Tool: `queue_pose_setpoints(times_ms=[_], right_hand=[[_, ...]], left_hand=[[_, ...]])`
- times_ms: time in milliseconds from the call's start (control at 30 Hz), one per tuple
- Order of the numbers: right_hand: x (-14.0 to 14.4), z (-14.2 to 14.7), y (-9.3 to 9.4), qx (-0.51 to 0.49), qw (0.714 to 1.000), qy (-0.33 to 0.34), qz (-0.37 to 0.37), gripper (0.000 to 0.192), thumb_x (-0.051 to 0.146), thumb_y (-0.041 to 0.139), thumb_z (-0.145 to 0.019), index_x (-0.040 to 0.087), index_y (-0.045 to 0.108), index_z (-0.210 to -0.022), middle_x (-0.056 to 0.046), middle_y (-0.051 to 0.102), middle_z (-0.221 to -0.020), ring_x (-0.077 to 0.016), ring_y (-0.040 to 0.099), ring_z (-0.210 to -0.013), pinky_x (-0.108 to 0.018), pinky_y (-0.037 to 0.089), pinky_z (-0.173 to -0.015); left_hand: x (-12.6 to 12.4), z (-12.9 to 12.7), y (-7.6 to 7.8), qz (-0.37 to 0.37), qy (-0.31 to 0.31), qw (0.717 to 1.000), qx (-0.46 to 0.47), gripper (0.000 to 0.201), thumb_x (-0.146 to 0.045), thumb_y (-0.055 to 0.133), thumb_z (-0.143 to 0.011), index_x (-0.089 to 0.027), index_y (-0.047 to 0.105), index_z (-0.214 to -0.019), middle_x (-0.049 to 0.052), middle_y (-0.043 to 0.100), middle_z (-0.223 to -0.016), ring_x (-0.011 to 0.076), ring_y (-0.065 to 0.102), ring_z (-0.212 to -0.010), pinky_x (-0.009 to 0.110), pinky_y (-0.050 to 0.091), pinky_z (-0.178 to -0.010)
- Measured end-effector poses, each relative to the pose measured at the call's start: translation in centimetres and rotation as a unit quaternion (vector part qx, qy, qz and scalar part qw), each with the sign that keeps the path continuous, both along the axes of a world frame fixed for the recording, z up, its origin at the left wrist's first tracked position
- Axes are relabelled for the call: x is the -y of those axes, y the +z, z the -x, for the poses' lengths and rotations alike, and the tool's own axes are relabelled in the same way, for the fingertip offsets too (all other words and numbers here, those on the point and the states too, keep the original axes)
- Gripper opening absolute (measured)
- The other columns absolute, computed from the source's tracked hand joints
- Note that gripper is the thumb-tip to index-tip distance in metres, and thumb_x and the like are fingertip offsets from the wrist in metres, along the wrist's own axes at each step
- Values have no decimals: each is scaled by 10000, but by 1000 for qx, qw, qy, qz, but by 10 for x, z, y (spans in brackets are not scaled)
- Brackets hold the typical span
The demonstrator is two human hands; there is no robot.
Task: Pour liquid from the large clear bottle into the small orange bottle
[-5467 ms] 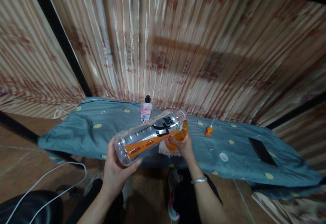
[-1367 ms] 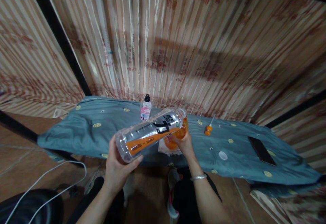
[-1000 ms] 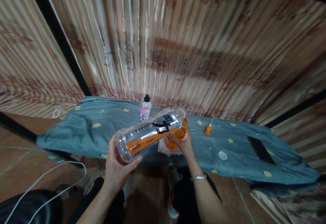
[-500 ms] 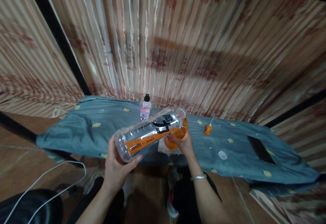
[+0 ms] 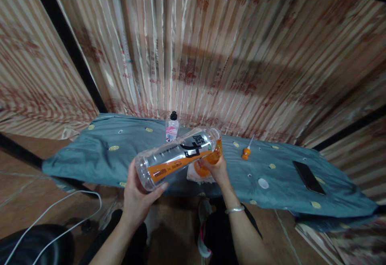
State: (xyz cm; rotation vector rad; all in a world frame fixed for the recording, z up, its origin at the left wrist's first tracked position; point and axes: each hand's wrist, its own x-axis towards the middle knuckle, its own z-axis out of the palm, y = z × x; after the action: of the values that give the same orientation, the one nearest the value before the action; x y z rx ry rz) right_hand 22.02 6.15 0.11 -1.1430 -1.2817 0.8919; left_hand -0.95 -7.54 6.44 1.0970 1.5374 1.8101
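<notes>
Your left hand (image 5: 137, 198) has its grip closed around the base of a large clear plastic bottle with an orange-and-black label (image 5: 176, 156), held tilted almost flat at the centre of the frame, its mouth right at a small round orange container (image 5: 208, 161). Your right hand (image 5: 217, 170) holds that container in a closed grip, just above a crumpled pale cloth (image 5: 194, 174) lying on the table covered by a grey-blue cloth with yellow dots (image 5: 90, 156). The big bottle looks nearly empty, though I cannot tell how much liquid is passing between the two. As I judge it, the risk is a spill: the mouths meet at a shallow angle and the small container looks close to full, so a slip of either wrist or a sudden gush could send orange liquid over your fingers and onto the cloth. A small clear bottle with a black cap and pink label (image 5: 172, 127) stands just behind, near enough to be knocked by the big bottle's neck. To the right lie a small orange-handled screwdriver (image 5: 247, 151), a white round cap (image 5: 263, 183) and, well apart, a black phone (image 5: 309, 177). A white cable (image 5: 60, 212) trails across the floor at lower left.
</notes>
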Motion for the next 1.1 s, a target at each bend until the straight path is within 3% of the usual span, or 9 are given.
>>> queue_pose_setpoints(times_ms=[233,367,633,1100], right_hand=[[2,0,3,0,1000,9,-4,644,421,885,-583,212,600,-1121,-91,775,-1069,-291,739,-952,-416,603,-840],[0,-1,0,-2,1000,10,-6,653,424,889,-585,210,605,-1132,-98,772,-1097,-291,735,-981,-427,592,-889],[-1,-1,-1,3,1000,-1,-1,665,429,889,-562,216,603,-1123,-93,774,-1087,-295,741,-966,-428,601,-869],[0,1,2,-11,1000,6,-2,675,414,877,-571,217,590,-1149,-102,763,-1122,-307,733,-1013,-435,594,-902]], left_hand=[[0,4,-11,-13,-2,1000,-23,975,-415,921,-554,-175,486,-1394,147,647,-1324,357,646,-1233,493,530,-1040],[0,3,-13,-24,2,999,-26,966,-415,918,-564,-177,500,-1402,143,640,-1331,362,625,-1262,508,493,-1081],[-1,2,-3,-6,11,999,-35,956,-463,914,-529,-181,518,-1353,136,655,-1296,356,650,-1220,487,536,-1030],[2,-5,-1,-18,0,1000,-3,924,-449,917,-557,-198,525,-1356,112,656,-1290,331,657,-1204,444,547,-1017]])
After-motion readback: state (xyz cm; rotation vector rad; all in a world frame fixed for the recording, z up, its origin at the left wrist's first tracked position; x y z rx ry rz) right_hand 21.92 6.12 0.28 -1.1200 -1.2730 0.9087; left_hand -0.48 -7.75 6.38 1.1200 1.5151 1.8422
